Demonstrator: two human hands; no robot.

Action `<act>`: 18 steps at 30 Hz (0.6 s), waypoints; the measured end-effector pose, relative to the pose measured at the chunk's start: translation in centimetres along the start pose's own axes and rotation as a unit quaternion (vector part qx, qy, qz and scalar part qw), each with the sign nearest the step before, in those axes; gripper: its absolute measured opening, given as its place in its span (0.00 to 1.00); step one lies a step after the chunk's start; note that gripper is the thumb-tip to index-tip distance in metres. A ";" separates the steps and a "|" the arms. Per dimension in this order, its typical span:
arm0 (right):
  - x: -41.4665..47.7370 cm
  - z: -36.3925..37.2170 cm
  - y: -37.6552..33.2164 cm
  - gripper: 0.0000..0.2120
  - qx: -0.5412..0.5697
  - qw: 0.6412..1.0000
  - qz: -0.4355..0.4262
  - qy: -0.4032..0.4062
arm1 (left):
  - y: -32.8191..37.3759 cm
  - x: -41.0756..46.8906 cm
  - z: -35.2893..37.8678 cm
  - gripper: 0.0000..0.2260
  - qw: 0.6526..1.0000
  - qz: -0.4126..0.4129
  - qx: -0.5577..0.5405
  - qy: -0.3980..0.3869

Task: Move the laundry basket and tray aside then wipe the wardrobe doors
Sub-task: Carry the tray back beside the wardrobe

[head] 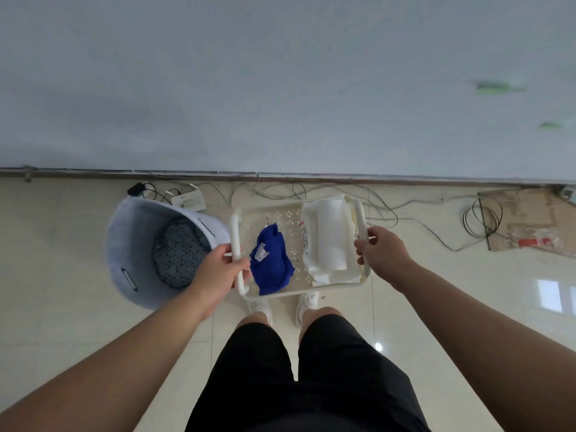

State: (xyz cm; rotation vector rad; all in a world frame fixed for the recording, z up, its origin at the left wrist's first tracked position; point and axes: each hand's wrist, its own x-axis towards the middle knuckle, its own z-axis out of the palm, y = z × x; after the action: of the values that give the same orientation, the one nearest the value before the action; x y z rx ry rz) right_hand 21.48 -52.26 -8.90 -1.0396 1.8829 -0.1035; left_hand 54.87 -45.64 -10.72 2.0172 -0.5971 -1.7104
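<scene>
I hold a white perforated tray (280,218) in front of me above the tiled floor. My left hand (218,269) grips its left handle and my right hand (383,251) grips its right handle. In the tray lie a blue cloth (271,263) with a white tag and a white pack of wipes or paper (327,238). The pale grey laundry basket (131,244) stands on the floor just left of the tray, with dark patterned fabric inside. A plain pale wall fills the upper half; no wardrobe doors are visible.
Tangled cables (389,207) and a small white device (188,199) lie along the skirting behind the tray. Flattened cardboard (530,222) with a coil of black wire sits at the right. My feet in white shoes (285,304) stand under the tray.
</scene>
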 end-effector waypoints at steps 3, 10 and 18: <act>-1.9 -1.6 -1.5 0.04 -0.033 0.999 -0.037 -0.021 | -0.6 -3.5 -0.3 0.10 1.000 -0.004 -0.029 0.008; -4.0 -4.3 -3.1 0.02 -0.134 0.977 -0.131 -0.098 | -3.9 -10.8 2.2 0.08 0.989 -0.025 -0.117 0.082; -6.5 -3.9 -5.3 0.02 -0.227 0.922 -0.226 -0.220 | -11.4 -19.4 7.2 0.09 0.945 -0.052 -0.245 0.210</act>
State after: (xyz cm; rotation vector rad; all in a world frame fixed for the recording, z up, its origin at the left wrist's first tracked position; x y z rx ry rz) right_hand 23.03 -52.45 0.20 -1.6508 1.2544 0.2937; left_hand 45.48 -25.51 -2.75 1.9674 0.0762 -1.2520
